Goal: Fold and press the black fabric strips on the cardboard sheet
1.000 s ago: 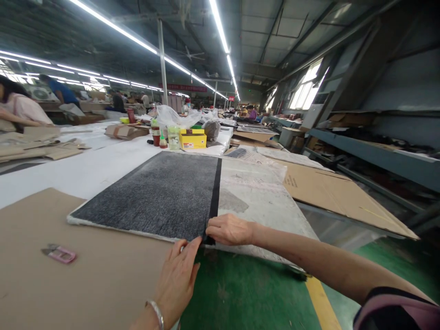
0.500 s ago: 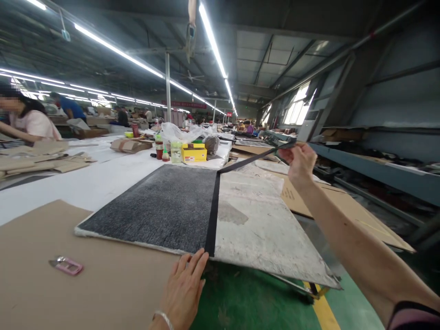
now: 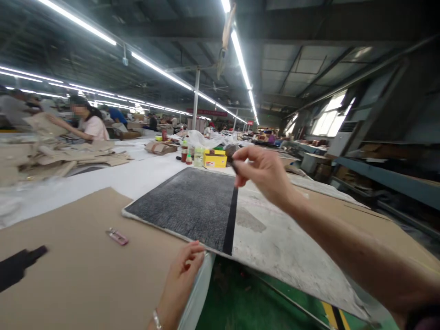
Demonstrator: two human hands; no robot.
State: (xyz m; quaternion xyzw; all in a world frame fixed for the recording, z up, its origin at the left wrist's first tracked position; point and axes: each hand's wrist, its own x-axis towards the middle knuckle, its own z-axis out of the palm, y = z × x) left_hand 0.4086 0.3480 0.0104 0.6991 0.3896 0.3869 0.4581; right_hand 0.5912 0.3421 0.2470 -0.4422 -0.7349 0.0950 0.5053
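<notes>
A dark grey carpet mat (image 3: 192, 206) lies on a stained white board (image 3: 282, 243). A black tape strip (image 3: 231, 220) runs along the mat's right edge. My right hand (image 3: 263, 176) is raised over the mat's far right corner, fingers pinched on the strip's far end. My left hand (image 3: 182, 270) rests at the mat's near edge, fingers curled against it, just left of the strip's near end. A bracelet is on that wrist.
A brown cardboard sheet (image 3: 68, 266) covers the near table, with a small pink tool (image 3: 117, 236) and a black piece (image 3: 17, 266) on it. Bottles and a yellow box (image 3: 214, 159) stand behind the mat. Another person (image 3: 87, 124) works at far left. Green floor lies below.
My right hand has swung back left from far right, still pinching the strip's end, now over the mat's far corner. The view has turned left. My left hand's fingers have curled.
</notes>
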